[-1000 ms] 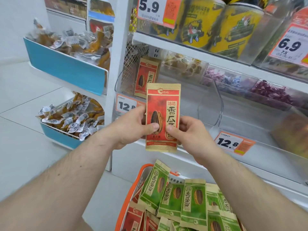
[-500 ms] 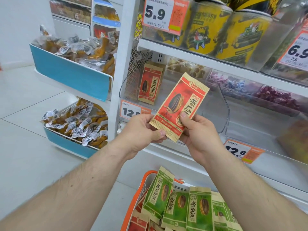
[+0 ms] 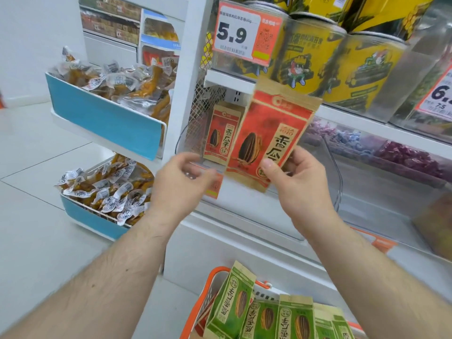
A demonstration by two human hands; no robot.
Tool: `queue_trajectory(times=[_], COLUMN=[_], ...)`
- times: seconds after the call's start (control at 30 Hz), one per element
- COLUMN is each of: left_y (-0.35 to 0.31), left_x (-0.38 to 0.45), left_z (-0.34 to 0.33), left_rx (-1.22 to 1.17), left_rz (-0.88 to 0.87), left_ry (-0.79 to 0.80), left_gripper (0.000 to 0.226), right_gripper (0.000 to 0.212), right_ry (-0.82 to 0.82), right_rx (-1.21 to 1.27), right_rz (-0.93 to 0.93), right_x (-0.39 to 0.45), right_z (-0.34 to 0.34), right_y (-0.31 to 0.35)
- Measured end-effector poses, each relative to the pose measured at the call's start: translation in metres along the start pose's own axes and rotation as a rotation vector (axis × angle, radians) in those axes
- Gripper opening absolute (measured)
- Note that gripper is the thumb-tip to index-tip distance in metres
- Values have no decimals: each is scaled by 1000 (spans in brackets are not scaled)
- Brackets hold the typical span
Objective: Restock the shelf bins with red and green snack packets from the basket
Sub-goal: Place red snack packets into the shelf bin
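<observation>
My right hand (image 3: 297, 182) pinches red packet (image 3: 269, 135) at frame centre before clear bin (image 3: 327, 167); left hand (image 3: 181, 184) loosely curled, holding nothing.

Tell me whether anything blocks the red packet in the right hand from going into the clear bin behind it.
Nothing visible blocks it. The right hand holds the red paper snack packet up in front of the clear plastic shelf bin. One matching red packet already stands at the bin's left, with open room beside it. The left hand is off the packet, lower left.

Yellow tubs (image 3: 315, 55) behind a 5.9 price tag (image 3: 245, 35), above purple sweets (image 3: 413, 159)
</observation>
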State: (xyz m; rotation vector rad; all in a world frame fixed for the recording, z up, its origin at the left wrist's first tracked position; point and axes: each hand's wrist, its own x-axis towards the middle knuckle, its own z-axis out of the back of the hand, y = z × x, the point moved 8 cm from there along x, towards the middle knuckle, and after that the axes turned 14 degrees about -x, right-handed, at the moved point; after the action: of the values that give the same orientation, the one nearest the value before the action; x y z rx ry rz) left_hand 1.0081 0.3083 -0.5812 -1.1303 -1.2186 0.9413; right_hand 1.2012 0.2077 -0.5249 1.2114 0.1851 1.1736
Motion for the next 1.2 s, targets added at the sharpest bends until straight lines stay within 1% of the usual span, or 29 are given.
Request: queue_trajectory(times=[0.03, 0.07, 0.13, 0.23, 0.3, 0.37, 0.4, 0.47, 0.53, 0.57, 0.67, 0.8, 0.87, 1.07, 1.2], left_y=[-3, -3, 4, 20, 27, 31, 32, 32, 31, 31, 32, 30, 30, 28, 29], left_x=[6, 10, 19, 25, 28, 30, 31, 31, 32, 32, 33, 31, 30, 28, 29], left_z=[14, 21, 23, 10, 0, -5, -7, -10, -12, -13, -13, -16, -19, -23, -23], left_rx=[39, 79, 159, 158, 150, 142, 132, 105, 94, 98, 99, 66, 62, 44, 25], left_rz=[-68, -108, -124, -91, -78, -64, -54, -49, -54, -56, -53, -59, -61, -72, -69], left_ry=[-111, -180, -224, -194, -180, -181, -186, -202, -214, -219, -240, -241, -232, -223, -230], left_gripper=[29, 27, 28, 30, 29, 25, 22, 16, 15, 14, 12, 9, 8, 10, 12], right_gripper=[23, 25, 28, 21, 16, 20, 19, 8, 17, 18, 8, 8, 8, 15, 21], right_ry=[9, 27, 53, 111, 171, 200, 214, 254, 287, 289, 295, 307, 291, 230, 207], right_rx=[-81, -131, -199, -292, -342, -366, -357, -364, -399, -405, -372, -409, -425, -357, -358], right_rz=[77, 108, 92, 6, -98, -213, -262, -313, -334, -345, -399, -410, -419, -471, -496], right_x=[8, 16, 38, 72, 95, 114, 123, 137, 150, 155, 162, 163, 162, 159, 158], right_z=[-1, -5, -15, -43, -64, -80, -87, -100, -110, -113, -122, -132, -135, -138, -134], right_y=[4, 4, -9, -39, -64, -87, -96, -104, -109, -109, -113, -120, -125, -124, -122])
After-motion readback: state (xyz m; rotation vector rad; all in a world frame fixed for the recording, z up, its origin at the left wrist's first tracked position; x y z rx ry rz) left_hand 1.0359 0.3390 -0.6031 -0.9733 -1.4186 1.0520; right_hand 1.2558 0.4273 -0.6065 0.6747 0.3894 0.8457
